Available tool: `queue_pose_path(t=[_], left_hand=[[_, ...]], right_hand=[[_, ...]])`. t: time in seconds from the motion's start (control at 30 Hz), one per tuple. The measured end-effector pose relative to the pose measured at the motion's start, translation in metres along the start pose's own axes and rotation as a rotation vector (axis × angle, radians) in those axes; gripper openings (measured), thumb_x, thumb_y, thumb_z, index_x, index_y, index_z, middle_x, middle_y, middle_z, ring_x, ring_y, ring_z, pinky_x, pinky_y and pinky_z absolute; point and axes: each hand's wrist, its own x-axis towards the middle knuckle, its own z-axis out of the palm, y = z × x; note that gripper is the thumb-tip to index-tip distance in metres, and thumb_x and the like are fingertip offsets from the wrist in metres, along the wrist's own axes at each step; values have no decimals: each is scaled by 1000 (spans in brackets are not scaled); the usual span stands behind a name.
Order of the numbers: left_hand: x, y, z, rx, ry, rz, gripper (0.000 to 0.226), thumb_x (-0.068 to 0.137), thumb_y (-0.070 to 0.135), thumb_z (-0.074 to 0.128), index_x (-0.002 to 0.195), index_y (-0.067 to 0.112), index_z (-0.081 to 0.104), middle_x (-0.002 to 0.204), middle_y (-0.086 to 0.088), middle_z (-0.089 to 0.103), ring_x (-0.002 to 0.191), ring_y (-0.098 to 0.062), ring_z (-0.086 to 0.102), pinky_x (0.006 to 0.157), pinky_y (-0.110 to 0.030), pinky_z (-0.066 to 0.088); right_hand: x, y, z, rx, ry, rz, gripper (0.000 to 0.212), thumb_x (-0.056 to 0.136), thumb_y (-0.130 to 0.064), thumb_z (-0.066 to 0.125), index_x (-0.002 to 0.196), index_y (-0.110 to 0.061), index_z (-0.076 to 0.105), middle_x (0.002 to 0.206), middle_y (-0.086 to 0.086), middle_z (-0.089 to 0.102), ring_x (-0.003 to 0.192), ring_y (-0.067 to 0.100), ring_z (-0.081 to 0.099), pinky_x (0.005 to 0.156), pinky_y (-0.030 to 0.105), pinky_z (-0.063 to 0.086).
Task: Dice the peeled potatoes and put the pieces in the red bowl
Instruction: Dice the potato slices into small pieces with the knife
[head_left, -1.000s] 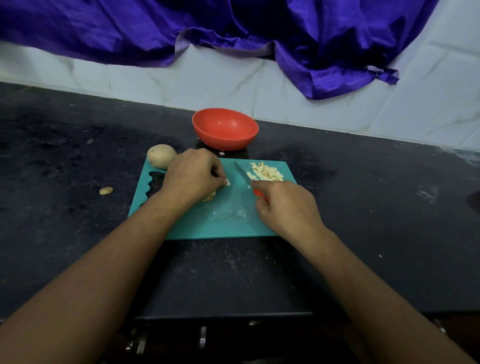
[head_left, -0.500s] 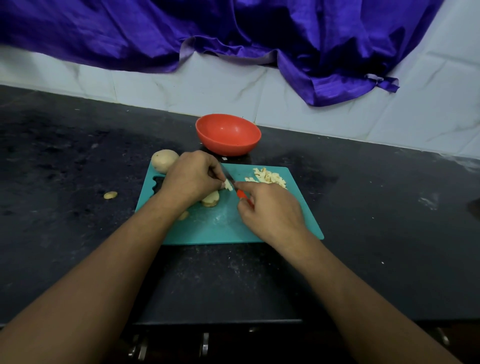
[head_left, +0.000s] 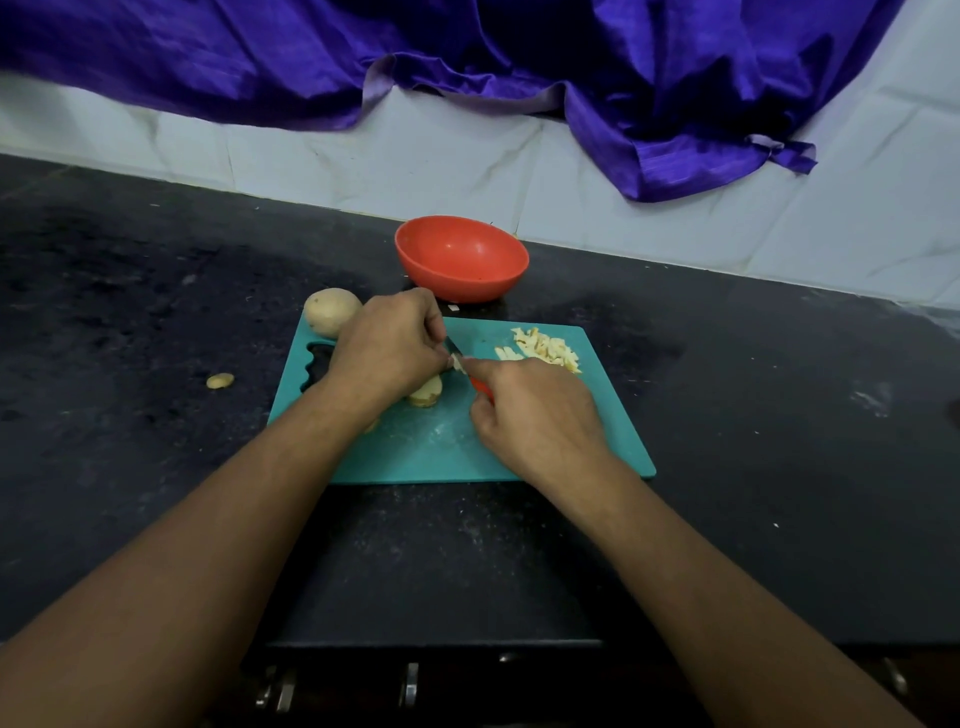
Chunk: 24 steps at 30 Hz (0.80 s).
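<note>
Pale peeled potato piece lies on the teal plastic cutting board — the left hand clamps it while the right hand grips a red-handled knife. Diced bits heap on the board's far right. The round red bowl behind holds nothing visible.

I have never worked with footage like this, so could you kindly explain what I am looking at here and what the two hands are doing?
There is no machine: one camera worn on a person's head looks down at their bare hands over a dark counter. On it lies a teal cutting board. The left hand steadies a potato piece, while the right hand grips a red-handled knife cutting it. Diced potato pieces are heaped at the board's far right. A whole potato and the seemingly empty red bowl sit just behind the board.
</note>
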Motion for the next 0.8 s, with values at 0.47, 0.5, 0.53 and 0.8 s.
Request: queue_pose_path(t=[0.47, 0.5, 0.53, 0.8], left_hand=[[-5, 3, -3, 1, 5, 15, 27, 78, 20, 87, 77, 26, 60, 75, 13, 65, 75, -4, 60, 71, -33, 52], [-4, 2, -3, 1, 3, 17, 27, 78, 20, 87, 77, 26, 60, 75, 13, 65, 75, -4, 60, 71, -34, 53], [-3, 2, -3, -4, 6, 22, 25, 79, 20, 85, 78, 26, 61, 75, 12, 65, 75, -4, 61, 70, -35, 54], [-1, 1, -6, -181, 260, 80, 15, 87, 7, 64, 91, 22, 66, 80, 13, 65, 74, -3, 61, 67, -24, 49]], right_hand=[[-11, 48, -2, 127, -31, 158, 46, 97, -30, 53, 142, -41, 58, 94, -5, 69, 89, 20, 63, 78, 38, 53], [-10, 50, -2, 164, -31, 163, 45, 96, -30, 54, 140, -40, 60, 79, -9, 62, 78, 16, 60, 74, 37, 53], [-9, 51, -2, 208, -19, 166, 44, 96, -29, 55, 139, -39, 62, 68, -10, 54, 67, 12, 55, 68, 35, 52], [-13, 18, 2, 225, 47, 34, 46, 97, -33, 52, 142, -43, 55, 68, -12, 47, 73, 14, 55, 64, 34, 47]])
